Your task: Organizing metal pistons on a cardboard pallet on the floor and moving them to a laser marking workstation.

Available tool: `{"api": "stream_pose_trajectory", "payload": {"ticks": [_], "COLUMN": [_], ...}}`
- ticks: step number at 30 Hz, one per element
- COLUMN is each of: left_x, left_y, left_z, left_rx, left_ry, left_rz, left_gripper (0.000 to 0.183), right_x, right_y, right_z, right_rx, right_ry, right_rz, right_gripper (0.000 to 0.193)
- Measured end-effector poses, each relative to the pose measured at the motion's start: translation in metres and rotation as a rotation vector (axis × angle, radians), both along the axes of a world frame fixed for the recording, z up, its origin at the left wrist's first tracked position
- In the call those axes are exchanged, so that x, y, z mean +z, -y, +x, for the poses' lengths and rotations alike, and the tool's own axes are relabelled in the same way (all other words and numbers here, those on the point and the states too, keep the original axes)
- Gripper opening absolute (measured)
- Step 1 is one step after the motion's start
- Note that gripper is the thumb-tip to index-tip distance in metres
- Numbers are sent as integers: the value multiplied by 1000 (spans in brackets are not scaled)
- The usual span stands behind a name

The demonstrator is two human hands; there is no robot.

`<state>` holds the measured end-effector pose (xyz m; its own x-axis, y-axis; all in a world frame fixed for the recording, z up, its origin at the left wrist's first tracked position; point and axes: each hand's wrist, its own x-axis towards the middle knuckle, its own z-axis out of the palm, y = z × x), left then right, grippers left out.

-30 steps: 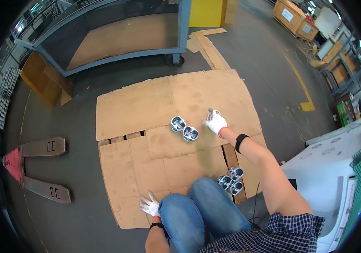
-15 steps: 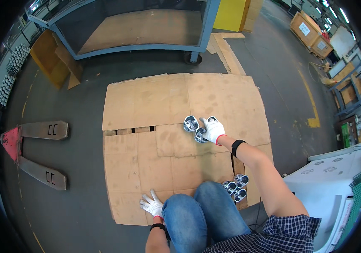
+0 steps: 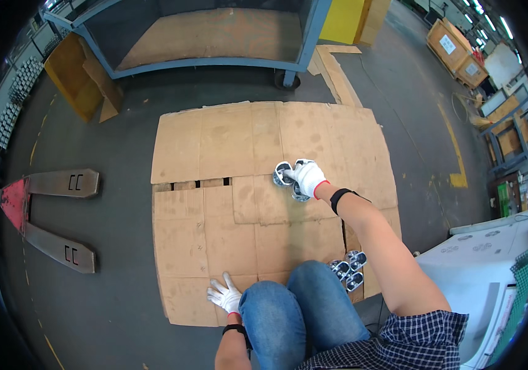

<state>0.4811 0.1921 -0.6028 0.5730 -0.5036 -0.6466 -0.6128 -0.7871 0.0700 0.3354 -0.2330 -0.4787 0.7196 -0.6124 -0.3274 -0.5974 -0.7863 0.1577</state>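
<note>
Three shiny, rounded metal parts with dark hollows, much like engine pistons, stand bunched on the cardboard sheet (image 3: 214, 148). My right hand (image 3: 308, 177), in a white glove with a red cuff, reaches over them. Its bent fingers grip the left metal part (image 3: 281, 175); the hand partly covers the near metal part (image 3: 299, 193) and the far one. My left hand (image 3: 225, 295), gloved alike, lies flat with spread fingers on the cardboard by my left knee and holds nothing. Another cluster of the same metal parts (image 3: 348, 270) rests beside my right knee.
A blue wheeled cart (image 3: 202, 62) stands beyond the cardboard. Red-ended forks (image 3: 63, 184) of a pallet truck lie to the left. At right are a white casing (image 3: 461, 265) and a blue frame (image 3: 514, 132). Slots in the cardboard show gaps underneath.
My right hand has shifted from the right of the cluster leftward over it, and its fingers now close on the left metal part. My left hand stays flat on the cardboard.
</note>
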Motion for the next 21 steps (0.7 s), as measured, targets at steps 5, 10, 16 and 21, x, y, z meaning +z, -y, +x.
{"api": "stream_pose_trajectory", "payload": {"ticks": [5,10,16,21], "left_x": [-51,-92,-96,-76], "left_y": [-13,-33,-16,-19], "left_z": [0,5,8,15], "left_rx": [-93,-175,-237,-335], "left_ry": [75,677,806,787], "left_rz": [-20,-355,-492,-90], "left_gripper": [89,68,66,71], "right_x": [0,11,61,35], "right_y": [-13,-35,-106,-186], "right_z": [-16,-111,-290,-377], "right_rx": [-178,-476,-855,-1121], "right_ry": [-18,282,284,134], "right_rz": [-4,61,-87,11], "right_gripper": [24,34,35,40]}}
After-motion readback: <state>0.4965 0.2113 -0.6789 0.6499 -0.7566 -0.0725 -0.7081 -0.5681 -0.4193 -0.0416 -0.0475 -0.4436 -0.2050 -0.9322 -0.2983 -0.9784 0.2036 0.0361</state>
